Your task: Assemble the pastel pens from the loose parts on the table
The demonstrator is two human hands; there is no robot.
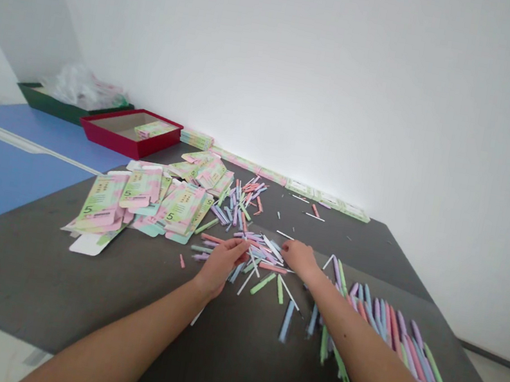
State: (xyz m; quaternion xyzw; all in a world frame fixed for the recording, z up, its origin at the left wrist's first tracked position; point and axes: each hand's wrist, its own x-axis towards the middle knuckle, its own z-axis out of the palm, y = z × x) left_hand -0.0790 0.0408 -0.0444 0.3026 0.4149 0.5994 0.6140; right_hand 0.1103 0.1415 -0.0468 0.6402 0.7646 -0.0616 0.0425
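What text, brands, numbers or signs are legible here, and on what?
"5": on several loose printed cartons.
Remaining print on those cartons: too small to read.
Packs along the wall: printed, too small and blurred to read.
Pack in the red tray: too small to read.
Pen parts: no legible text.

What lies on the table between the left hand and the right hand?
In the head view, slim white sticks and coloured tubes lie jumbled on the dark tabletop between the left hand and the right hand.
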